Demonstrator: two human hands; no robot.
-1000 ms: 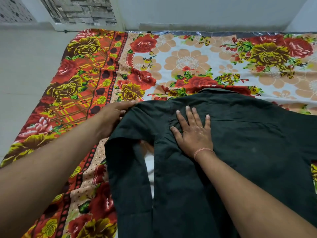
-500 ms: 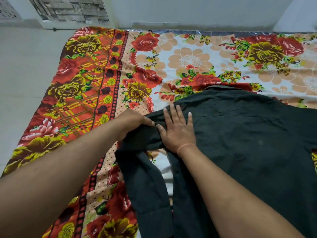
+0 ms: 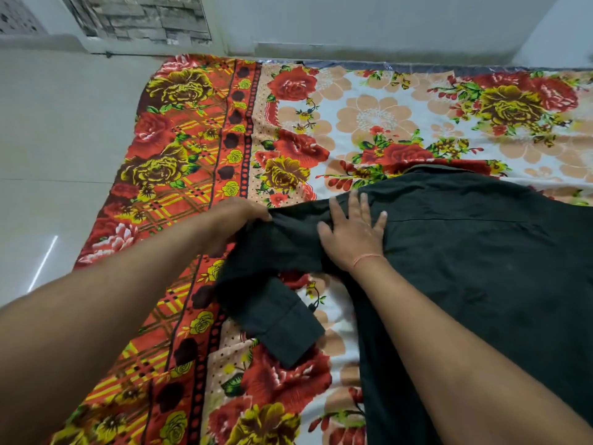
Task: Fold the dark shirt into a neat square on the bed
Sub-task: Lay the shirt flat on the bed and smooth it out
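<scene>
Left hand (image 3: 237,216) fingers are pinching the sleeve (image 3: 272,303), right hand (image 3: 353,236) is lying flat with fingers spread on the dark shirt (image 3: 481,268); if that palm slips, the fold's probably bunching crooked.

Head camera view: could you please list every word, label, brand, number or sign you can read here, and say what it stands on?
None: no readable text shows anywhere in this view.
The dark shirt shows no visible tag, logo or print.
The floral bedsheet carries only flower and check patterns, no lettering.
The thread on the right wrist is plain.
The wall panel shows a stone pattern only.
</scene>
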